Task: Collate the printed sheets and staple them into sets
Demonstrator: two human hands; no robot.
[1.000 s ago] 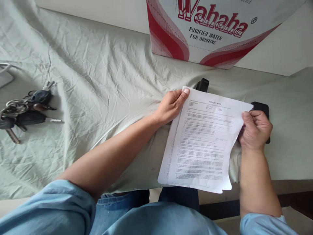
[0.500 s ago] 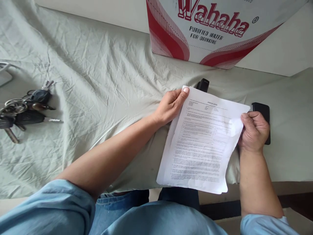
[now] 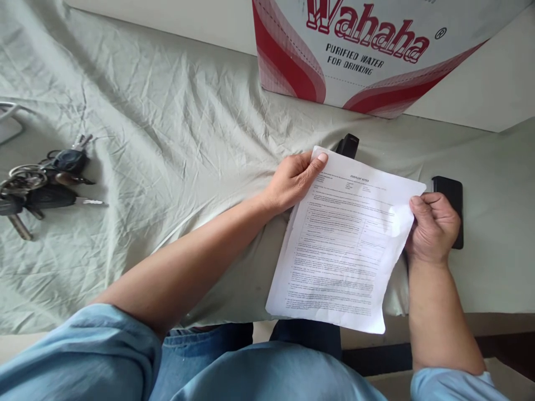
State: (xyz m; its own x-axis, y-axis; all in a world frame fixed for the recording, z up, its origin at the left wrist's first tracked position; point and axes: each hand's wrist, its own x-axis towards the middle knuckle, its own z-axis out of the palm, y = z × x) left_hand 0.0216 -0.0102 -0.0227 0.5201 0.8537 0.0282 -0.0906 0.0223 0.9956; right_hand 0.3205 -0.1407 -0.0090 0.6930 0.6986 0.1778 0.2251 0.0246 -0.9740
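Paper (image 3: pixel 340 250) pinched: L hand (image 3: pixel 295 181) @ top-L corner, R hand (image 3: pixel 433 227) @ R edge

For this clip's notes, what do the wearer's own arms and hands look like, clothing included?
The left hand and right hand are ungloved, with no watch or wristband showing; some fingers are hidden, so rings can't be ruled out. Both forearms are bare. The left sleeve and right sleeve are plain light blue; the left one has loose folds.

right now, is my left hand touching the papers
Touching: the head view shows the left hand gripping the papers at their upper left corner, its thumb lying over the printed side.
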